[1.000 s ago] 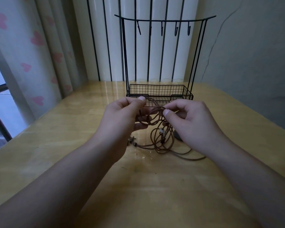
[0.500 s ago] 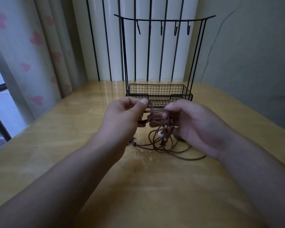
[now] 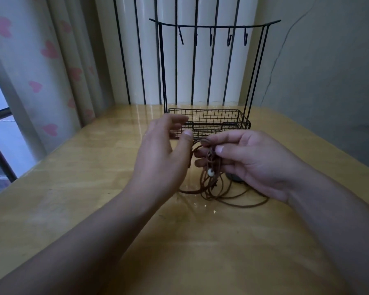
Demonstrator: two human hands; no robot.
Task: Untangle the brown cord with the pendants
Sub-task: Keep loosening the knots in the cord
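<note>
The right hand (image 3: 256,160) is pinching the tangled brown cord (image 3: 211,182) just in front of the wire rack (image 3: 209,122), its loops trailing onto the table (image 3: 73,188). A white bead (image 3: 210,172) is hanging among the strands. The left hand (image 3: 164,154) is hovering beside the cord, fingers loosely spread, gripping nothing.
</note>
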